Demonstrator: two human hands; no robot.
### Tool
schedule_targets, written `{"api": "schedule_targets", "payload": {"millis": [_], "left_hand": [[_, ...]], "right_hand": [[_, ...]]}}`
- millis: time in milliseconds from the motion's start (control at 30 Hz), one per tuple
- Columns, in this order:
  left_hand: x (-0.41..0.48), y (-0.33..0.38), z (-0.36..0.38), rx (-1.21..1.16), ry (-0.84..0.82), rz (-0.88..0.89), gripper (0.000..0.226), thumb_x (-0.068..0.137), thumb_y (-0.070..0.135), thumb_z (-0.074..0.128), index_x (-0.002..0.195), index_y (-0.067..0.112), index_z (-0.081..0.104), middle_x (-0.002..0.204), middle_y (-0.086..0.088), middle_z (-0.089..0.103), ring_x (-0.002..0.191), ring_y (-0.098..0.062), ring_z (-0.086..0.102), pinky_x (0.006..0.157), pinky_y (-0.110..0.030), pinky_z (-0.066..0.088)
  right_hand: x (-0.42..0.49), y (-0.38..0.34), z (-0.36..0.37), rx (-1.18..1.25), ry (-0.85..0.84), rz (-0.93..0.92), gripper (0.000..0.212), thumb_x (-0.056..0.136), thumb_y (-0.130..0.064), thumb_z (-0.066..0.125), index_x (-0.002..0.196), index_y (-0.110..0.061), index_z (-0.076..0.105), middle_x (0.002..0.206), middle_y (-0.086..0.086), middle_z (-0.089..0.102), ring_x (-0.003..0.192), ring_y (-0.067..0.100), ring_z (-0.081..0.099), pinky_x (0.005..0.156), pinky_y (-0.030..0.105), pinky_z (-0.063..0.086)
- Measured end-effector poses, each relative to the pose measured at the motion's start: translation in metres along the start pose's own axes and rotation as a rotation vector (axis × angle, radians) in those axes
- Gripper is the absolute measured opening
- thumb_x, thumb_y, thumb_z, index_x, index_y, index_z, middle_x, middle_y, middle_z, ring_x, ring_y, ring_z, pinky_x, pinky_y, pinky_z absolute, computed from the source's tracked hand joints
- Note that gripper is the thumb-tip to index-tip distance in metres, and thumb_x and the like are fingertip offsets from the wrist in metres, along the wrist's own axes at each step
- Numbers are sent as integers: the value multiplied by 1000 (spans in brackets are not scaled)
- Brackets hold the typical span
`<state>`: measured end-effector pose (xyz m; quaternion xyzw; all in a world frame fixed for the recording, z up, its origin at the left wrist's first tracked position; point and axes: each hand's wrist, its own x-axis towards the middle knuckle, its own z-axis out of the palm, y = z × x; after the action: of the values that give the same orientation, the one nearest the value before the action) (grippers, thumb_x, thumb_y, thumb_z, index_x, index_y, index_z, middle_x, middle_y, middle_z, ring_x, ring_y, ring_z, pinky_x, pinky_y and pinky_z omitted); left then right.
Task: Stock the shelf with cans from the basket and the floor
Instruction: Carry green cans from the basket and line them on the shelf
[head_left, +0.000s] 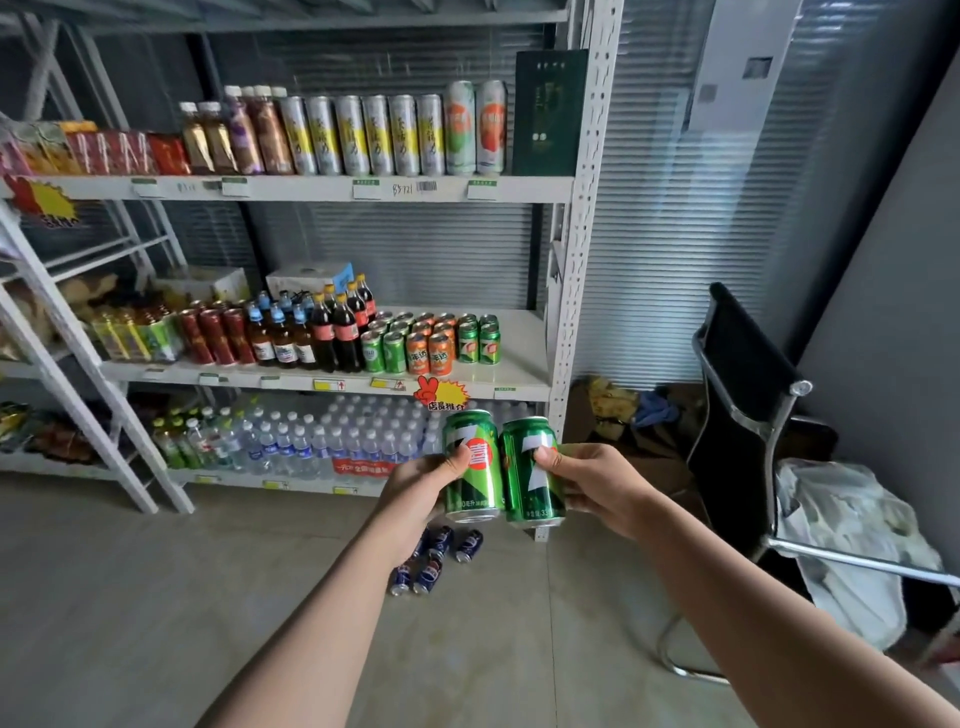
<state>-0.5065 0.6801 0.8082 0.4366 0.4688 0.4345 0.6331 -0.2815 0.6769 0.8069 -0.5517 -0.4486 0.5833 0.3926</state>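
Note:
My left hand (418, 486) grips a green soda can (475, 488) and my right hand (592, 480) grips a second green can (530, 493). Both cans are upright, side by side and nearly touching, held in front of the shelf below its middle board. On the middle shelf (519, 358) stand rows of green and orange cans (431, 340), with bare board to their right. Several blue cans (439, 558) lie on the floor beneath my hands. No basket is in view.
The white shelf's right upright (582, 260) stands just behind the right can. Water bottles (332, 441) fill the bottom shelf; tall cans (363, 135) line the top one. A black chair (748, 415) with a plastic bag stands at the right.

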Motion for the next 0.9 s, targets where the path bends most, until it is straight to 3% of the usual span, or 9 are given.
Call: {"api": "schedule_targets", "payload": {"millis": [100, 200, 333, 433, 533, 600, 767, 833, 900], "left_hand": [[57, 6, 8, 0, 37, -12, 49, 64, 46, 75, 99, 12, 70, 105, -5, 73, 102, -19, 63, 85, -32, 46], [109, 13, 16, -8, 51, -24, 41, 70, 44, 77, 98, 14, 72, 97, -1, 76, 98, -20, 65, 83, -30, 48], [168, 21, 20, -27, 79, -16, 46, 63, 58, 78, 96, 27, 74, 115, 7, 71, 118, -15, 54, 109, -43, 34], [208, 29, 17, -44, 69, -19, 32, 74, 50, 74, 96, 28, 71, 108, 12, 68, 107, -7, 53, 102, -36, 33], [245, 35, 6, 4, 61, -13, 46, 65, 59, 79, 99, 28, 71, 114, 10, 69, 113, -8, 53, 111, -40, 31], [272, 40, -5, 34, 36, -6, 55, 63, 62, 79, 106, 27, 71, 114, 10, 72, 119, -11, 55, 115, -44, 30], [344, 55, -29, 131, -73, -7, 65, 63, 66, 78, 114, 27, 69, 112, 13, 73, 116, -10, 60, 113, -43, 34], [374, 61, -38, 142, -106, -17, 58, 66, 61, 78, 113, 29, 68, 111, 15, 73, 114, -8, 60, 112, -41, 35], [403, 65, -46, 149, -140, -27, 55, 72, 53, 78, 119, 28, 65, 115, 13, 72, 116, -10, 61, 111, -39, 37]], "right_hand": [[53, -11, -25, -5, -18, -5, 70, 59, -47, 80, 108, 3, 70, 59, -5, 56, 56, 9, 51, 65, 25, 47], [100, -25, -41, -7, -49, -6, 74, 54, -54, 86, 105, -3, 73, 80, 5, 66, 78, 20, 57, 81, 34, 45], [158, -48, -53, -20, -74, -8, 66, 60, -53, 85, 105, -6, 73, 102, 7, 73, 99, 26, 65, 102, 43, 46], [200, -62, -57, -20, -104, -24, 71, 65, -52, 84, 105, 4, 68, 79, 8, 57, 80, 24, 51, 83, 36, 47], [236, -71, -57, 32, -112, -1, 36, 80, -37, 76, 80, -3, 63, 55, -3, 41, 52, 11, 40, 59, 21, 41], [261, -77, -56, 51, -104, -2, 30, 85, -33, 72, 71, -11, 57, 50, -6, 37, 44, 8, 33, 47, 18, 35], [328, -85, -53, 73, -48, 46, 28, 89, -31, 69, 78, -7, 61, 52, -3, 36, 41, 7, 37, 44, 17, 39], [356, -85, -53, 73, -29, 72, 36, 86, -34, 71, 95, 1, 65, 51, -5, 43, 43, 7, 42, 47, 19, 39], [385, -84, -51, 37, 3, 90, 49, 74, -46, 79, 95, -3, 68, 57, -2, 50, 53, 12, 48, 56, 24, 40]]}}
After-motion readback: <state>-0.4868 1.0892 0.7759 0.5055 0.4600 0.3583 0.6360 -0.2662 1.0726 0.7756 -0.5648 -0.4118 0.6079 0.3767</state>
